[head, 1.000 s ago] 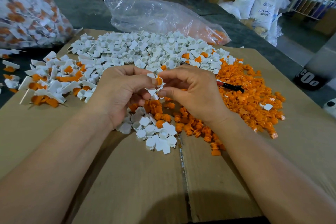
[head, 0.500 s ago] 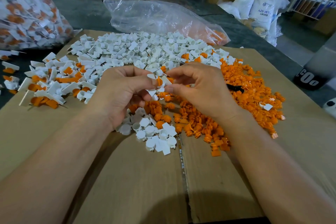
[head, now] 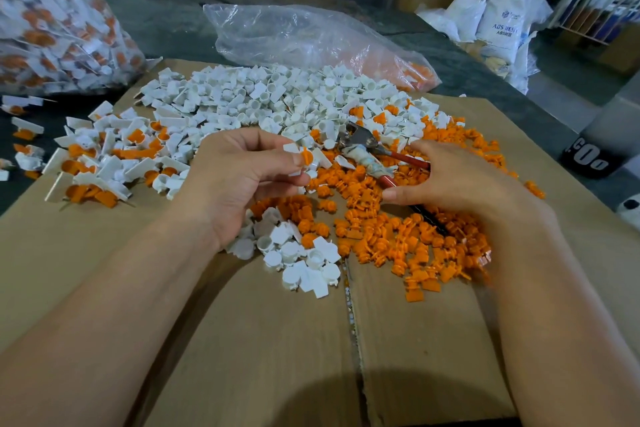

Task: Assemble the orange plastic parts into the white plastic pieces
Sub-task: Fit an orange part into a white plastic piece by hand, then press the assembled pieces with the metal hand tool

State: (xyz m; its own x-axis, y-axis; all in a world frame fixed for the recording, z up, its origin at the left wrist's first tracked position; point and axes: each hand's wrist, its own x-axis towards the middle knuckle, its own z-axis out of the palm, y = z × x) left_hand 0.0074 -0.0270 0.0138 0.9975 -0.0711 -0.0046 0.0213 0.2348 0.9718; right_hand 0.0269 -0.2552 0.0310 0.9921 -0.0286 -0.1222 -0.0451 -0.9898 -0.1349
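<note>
My left hand (head: pixel 239 184) pinches white plastic pieces with an orange part (head: pixel 306 158) set in them, held above the cardboard. My right hand (head: pixel 450 180) hovers low over the heap of loose orange parts (head: pixel 398 236), fingers spread and relaxed, holding nothing that I can see. A big pile of loose white pieces (head: pixel 263 100) lies behind both hands. A small cluster of white pieces (head: pixel 301 256) sits just below my left wrist. Finished orange-and-white assemblies (head: pixel 100 163) lie at the left.
Red-handled pliers (head: pixel 370 152) lie on the parts between my hands. A flattened cardboard box (head: pixel 242 340) is the work surface. A clear bag (head: pixel 304 35) lies behind, a full bag of assemblies (head: pixel 52 21) stands far left. Sacks and cartons fill the background.
My right hand has let go of the piece held between both hands and dropped right onto the orange heap, uncovering the pliers. My left hand keeps the assembled piece.
</note>
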